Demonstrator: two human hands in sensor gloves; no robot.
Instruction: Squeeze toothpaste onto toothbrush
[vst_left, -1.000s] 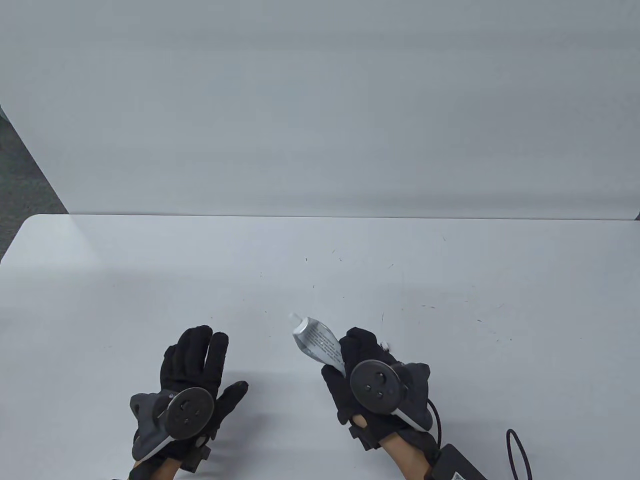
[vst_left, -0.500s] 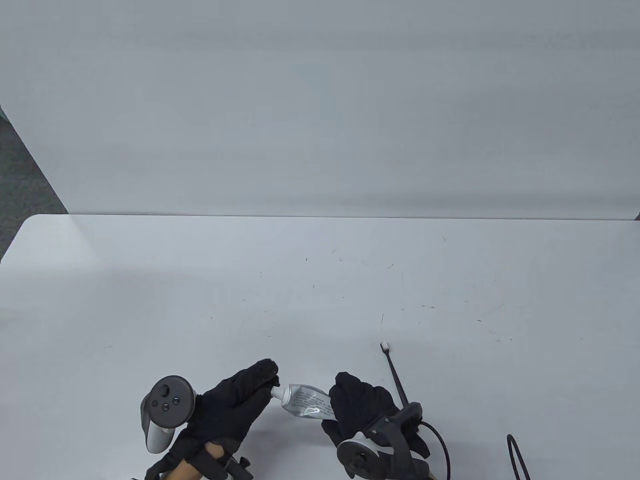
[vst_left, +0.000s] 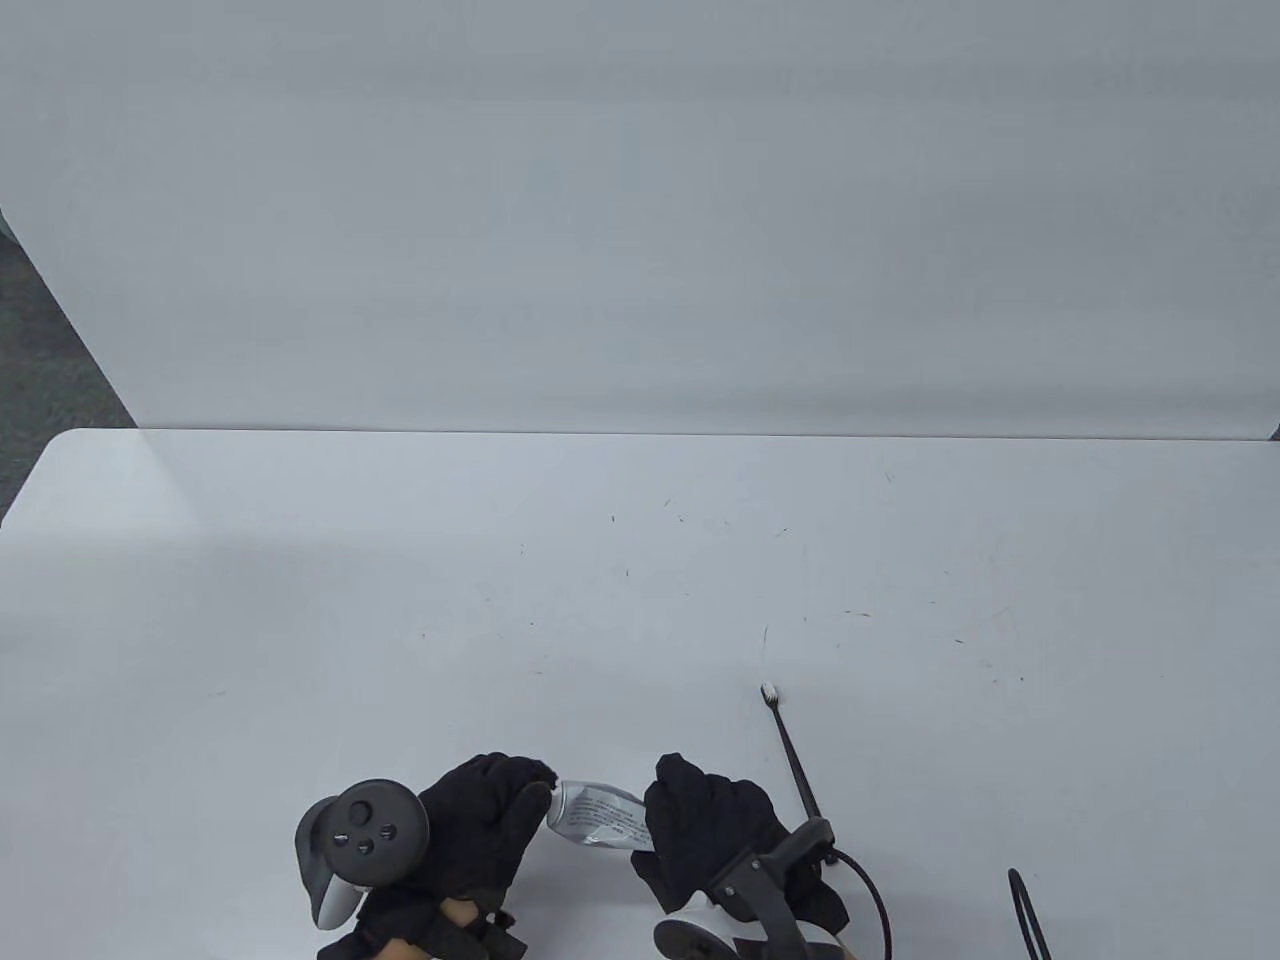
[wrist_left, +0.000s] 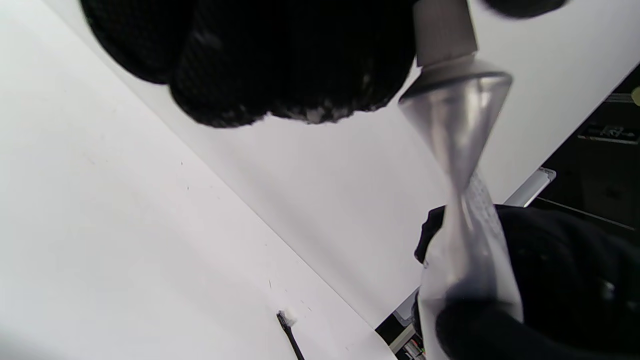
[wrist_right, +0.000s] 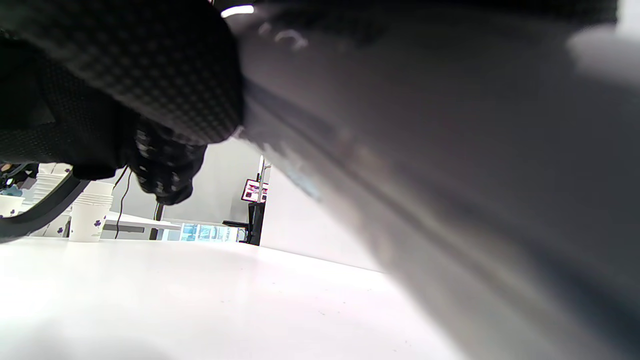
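A silver toothpaste tube (vst_left: 598, 815) is held level above the table near the front edge. My right hand (vst_left: 665, 822) grips its body. My left hand (vst_left: 538, 790) closes its fingertips around the white cap (wrist_left: 442, 30) at the tube's left end. In the left wrist view the tube (wrist_left: 457, 125) runs from the cap down to the right hand (wrist_left: 550, 275). In the right wrist view the tube (wrist_right: 450, 150) is a close blur beside my fingers (wrist_right: 125, 75). A black toothbrush (vst_left: 795, 752) with a white head lies on the table right of my right hand, untouched; it also shows in the left wrist view (wrist_left: 290, 332).
The white table (vst_left: 400, 600) stretches back to a white partition (vst_left: 640, 250). A black cable loop (vst_left: 1030, 910) lies at the front right. Stacked paper cups (wrist_right: 90, 215) stand on another table far off in the right wrist view.
My right hand pulled the tube back toward the front edge and turned it level, uncovering the toothbrush. My left hand turned over and took hold of the cap.
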